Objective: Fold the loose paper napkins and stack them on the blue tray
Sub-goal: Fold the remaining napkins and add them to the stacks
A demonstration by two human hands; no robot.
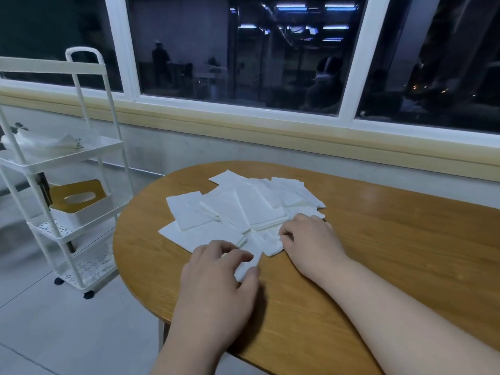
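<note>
Napkin [253, 251] pinched by left hand [216, 272] | napkin pile [243, 207] edge gripped by curled right hand [308, 239]

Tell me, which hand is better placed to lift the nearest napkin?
Probably the left hand: its fingers pinch the nearest napkin, while the right hand sits curled at the edge of the pile, its grip unclear.

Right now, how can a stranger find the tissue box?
Left of the table stands a white cart. The tissue box sits on its shelf below the white cloths. Only it has a wooden lid with an oval slot.
</note>
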